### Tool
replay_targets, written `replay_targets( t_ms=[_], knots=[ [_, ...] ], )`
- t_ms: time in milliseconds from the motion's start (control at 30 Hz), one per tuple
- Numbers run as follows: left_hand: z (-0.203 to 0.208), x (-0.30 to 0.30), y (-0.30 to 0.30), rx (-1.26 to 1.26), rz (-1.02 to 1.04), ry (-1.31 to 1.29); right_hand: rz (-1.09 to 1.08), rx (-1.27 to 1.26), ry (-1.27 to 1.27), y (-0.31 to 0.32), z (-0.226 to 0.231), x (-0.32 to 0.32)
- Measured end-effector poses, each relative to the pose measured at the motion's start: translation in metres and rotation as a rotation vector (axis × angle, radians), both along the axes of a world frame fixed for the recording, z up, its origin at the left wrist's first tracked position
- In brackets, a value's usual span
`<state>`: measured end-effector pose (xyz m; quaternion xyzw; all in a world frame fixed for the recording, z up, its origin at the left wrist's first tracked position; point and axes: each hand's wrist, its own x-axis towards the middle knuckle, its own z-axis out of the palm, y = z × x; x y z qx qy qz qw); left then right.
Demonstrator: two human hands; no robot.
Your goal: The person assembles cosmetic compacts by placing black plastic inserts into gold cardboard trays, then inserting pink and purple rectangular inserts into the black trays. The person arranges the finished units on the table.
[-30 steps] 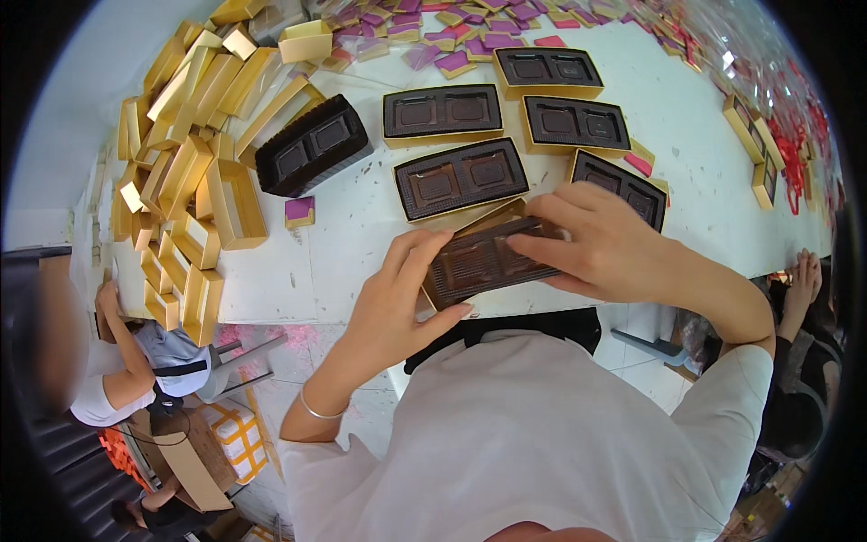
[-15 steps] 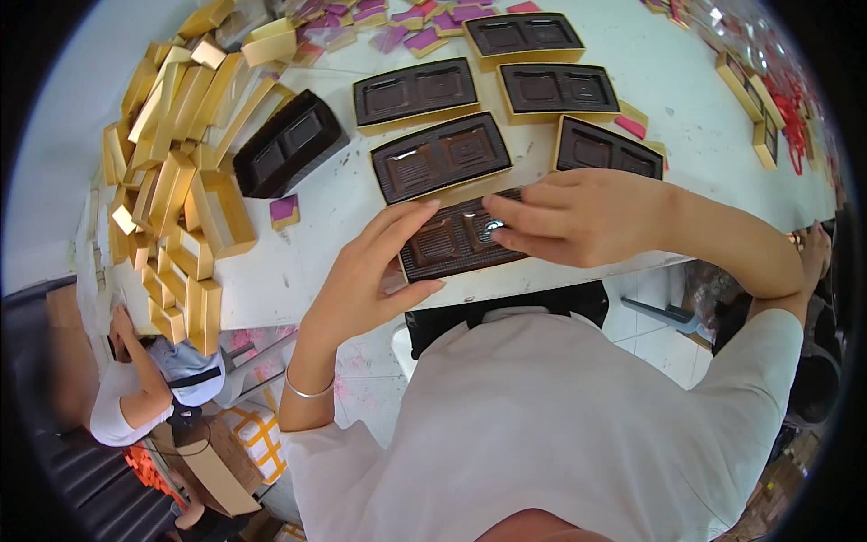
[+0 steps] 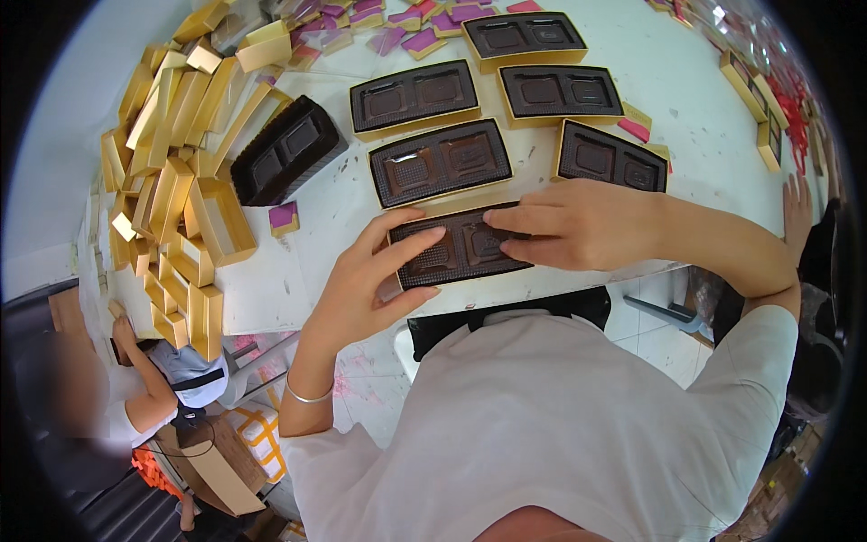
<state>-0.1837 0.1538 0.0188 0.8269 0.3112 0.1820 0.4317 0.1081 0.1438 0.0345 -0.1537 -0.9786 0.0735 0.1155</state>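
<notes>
Scuffed white table (image 3: 298, 280), dark tray (image 3: 462, 257) near edge, gold boxes (image 3: 172, 199), tiled floor (image 3: 366, 379)

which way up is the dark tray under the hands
Face up: the dark tray shows two recessed wells from above, partly covered by fingers of the left hand and right hand.

Boxes (image 3: 172, 194) left of seemingly nested trays (image 3: 287, 149)

So the dark brown plastic tray (image 3: 459, 246) has two squarish wells, looks shiny, and it's sitting face-up in a gold box (image 3: 471, 199), right by the bench's (image 3: 312, 294) front edge.
</notes>
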Motion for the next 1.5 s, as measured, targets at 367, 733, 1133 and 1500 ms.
replay_targets(
  t_ms=[367,733,1133,1500],
  knots=[
    [-0.015,0.004,-0.022,0.371,0.123,0.132,-0.306,0.077,0.054,-0.049,-0.008,0.003],
    [0.012,0.071,-0.019,0.791,-0.178,0.333,-1.077,-0.148,0.532,-0.03,-0.027,0.144],
    [0.058,0.098,0.021,0.648,-0.145,0.178,-1.002,-0.159,0.283,0.001,-0.023,0.123],
    [0.027,0.157,0.148,0.396,0.093,0.377,-0.98,-0.057,0.439,0.055,0.0,0.144]
  ],
)
